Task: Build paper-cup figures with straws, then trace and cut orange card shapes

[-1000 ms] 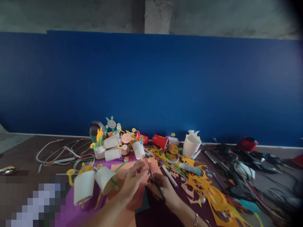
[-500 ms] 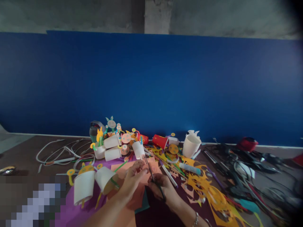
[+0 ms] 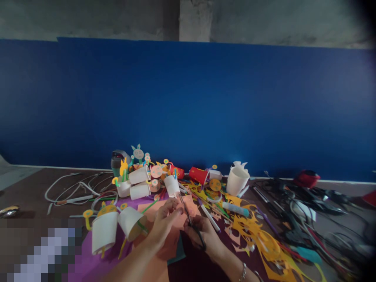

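Note:
My right hand (image 3: pixel 201 234) is closed on the handles of dark scissors (image 3: pixel 191 223), whose blades point up and away to the left. Beside the blades, my left hand (image 3: pixel 167 219) has its fingers pinched together; a small piece, perhaps paper, may be between them, but it is too small to make out. Both hands are over orange paper sheets (image 3: pixel 155 254). Just beyond the fingertips a white paper cup (image 3: pixel 171 186) leans with a blue strip on it. A white marker (image 3: pixel 210 216) lies right of the scissors.
White cups with paper faces (image 3: pixel 104 233) stand at left on purple paper. Red cups (image 3: pixel 198 175) lie at the back. Yellow paper scraps (image 3: pixel 258 235), a glue stick (image 3: pixel 235 208) and a large white cup (image 3: pixel 237 181) are at right, with tangled cables (image 3: pixel 317 223) beyond. A blue wall rises behind.

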A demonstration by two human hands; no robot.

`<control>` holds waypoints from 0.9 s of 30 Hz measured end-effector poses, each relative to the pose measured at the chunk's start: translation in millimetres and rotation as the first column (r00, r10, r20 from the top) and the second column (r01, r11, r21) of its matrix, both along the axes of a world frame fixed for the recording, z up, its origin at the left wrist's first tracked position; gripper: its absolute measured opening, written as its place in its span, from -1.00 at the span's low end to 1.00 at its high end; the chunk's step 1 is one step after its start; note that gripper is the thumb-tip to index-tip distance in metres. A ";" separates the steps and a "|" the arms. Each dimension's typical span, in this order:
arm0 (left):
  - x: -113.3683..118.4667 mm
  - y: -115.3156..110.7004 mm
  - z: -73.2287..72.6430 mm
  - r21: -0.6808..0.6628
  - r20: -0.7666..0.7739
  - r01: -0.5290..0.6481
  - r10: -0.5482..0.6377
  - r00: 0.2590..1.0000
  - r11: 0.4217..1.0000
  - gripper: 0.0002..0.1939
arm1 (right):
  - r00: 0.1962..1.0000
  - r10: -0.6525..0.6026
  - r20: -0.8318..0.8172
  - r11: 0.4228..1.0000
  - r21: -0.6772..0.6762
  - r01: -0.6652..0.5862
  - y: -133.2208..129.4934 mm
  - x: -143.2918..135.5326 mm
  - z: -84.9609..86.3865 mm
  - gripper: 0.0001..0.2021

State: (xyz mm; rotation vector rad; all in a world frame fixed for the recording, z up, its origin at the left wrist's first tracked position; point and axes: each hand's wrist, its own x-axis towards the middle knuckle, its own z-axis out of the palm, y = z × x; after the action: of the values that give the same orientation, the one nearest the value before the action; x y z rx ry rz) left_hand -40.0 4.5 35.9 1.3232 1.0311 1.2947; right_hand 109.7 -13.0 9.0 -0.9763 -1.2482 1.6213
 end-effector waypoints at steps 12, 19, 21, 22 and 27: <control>0.3 -0.3 -5.5 -0.023 0.087 0.005 -0.003 0.996 1.000 -0.80 | 1.000 0.003 0.015 1.000 -0.004 -0.002 -1.9 -0.1 0.4 -0.61; -1.7 2.0 -7.8 -0.002 0.085 0.040 -0.039 0.996 0.999 -0.78 | 0.998 -0.048 0.050 0.998 -0.036 0.050 -2.8 -1.8 4.9 -0.56; -2.0 2.8 -8.7 0.001 0.076 0.057 -0.057 0.995 0.998 -0.78 | 0.997 -0.045 0.060 0.998 -0.043 0.047 -3.7 -2.3 6.7 -0.57; -2.1 3.1 -9.2 0.002 0.073 0.061 -0.061 0.995 0.998 -0.77 | 0.997 -0.039 0.062 0.998 -0.045 0.042 -4.0 -2.3 7.4 -0.57; -2.8 3.0 -9.8 0.008 0.075 0.031 -0.032 0.997 0.999 -0.79 | 0.998 -0.023 0.066 0.999 -0.042 0.026 -3.8 -0.4 9.1 -0.60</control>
State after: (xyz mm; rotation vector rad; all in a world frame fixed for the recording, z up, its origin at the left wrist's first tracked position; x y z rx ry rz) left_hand -42.7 7.4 26.1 1.2813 0.9507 1.3159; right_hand 109.3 -16.8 18.0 -1.0755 -1.2453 1.6146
